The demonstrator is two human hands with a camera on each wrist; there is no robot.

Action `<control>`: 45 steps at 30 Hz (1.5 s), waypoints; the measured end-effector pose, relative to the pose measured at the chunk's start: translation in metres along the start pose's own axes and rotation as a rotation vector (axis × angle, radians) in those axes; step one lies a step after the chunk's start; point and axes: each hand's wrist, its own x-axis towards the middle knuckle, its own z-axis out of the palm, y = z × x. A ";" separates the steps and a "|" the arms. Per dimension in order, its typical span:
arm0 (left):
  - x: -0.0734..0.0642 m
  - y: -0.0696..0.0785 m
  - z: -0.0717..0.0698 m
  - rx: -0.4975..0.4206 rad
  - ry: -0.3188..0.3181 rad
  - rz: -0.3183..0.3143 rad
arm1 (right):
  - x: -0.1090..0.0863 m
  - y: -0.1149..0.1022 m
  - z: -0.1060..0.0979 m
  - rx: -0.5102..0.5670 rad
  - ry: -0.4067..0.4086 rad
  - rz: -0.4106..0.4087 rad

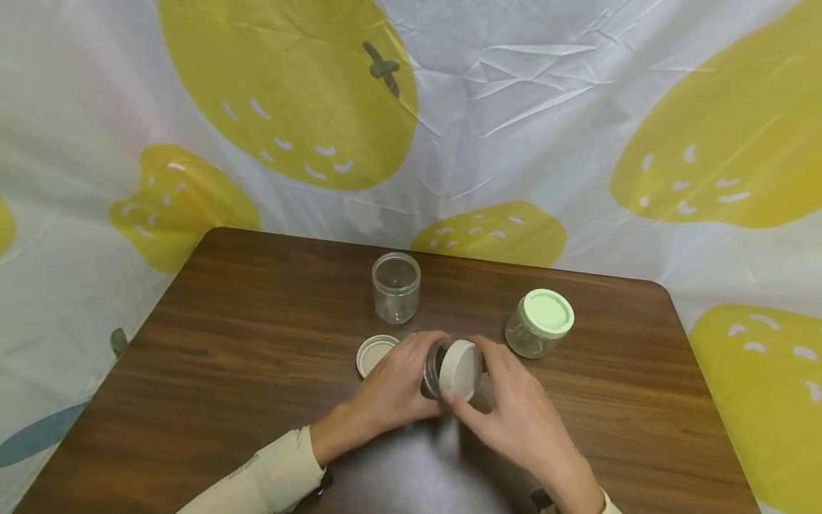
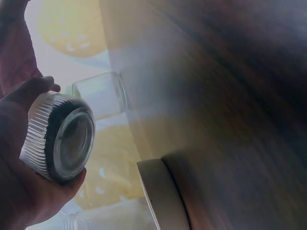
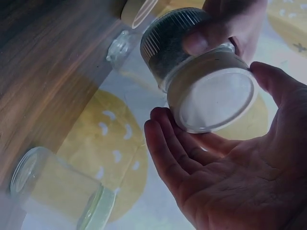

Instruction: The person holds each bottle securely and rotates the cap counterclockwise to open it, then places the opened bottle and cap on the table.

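My left hand [image 1: 398,385] grips a small ribbed glass jar [image 2: 62,134] with dark contents, tipped on its side above the table. Thumb and fingers wrap its wall, and its round base faces the left wrist camera. A cream-white screw lid [image 3: 216,98] is at the jar's mouth, facing right. My right hand [image 1: 523,410] pinches this lid by its edge, thumb on one side and fingers on the other, the palm apart from it. Left of the hands, a second cream lid [image 1: 372,352] lies on the table, partly hidden by my left hand.
A clear jar without a lid [image 1: 396,289] stands upright toward the back of the brown wooden table [image 1: 270,343]. To the right is another clear jar [image 1: 529,339] with a pale green lid [image 1: 548,313]. Behind the table hangs a white curtain [image 1: 514,93] printed with yellow fruit.
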 end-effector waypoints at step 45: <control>0.033 -0.009 0.012 -0.303 0.090 -0.456 | -0.014 0.028 0.001 0.149 0.028 0.190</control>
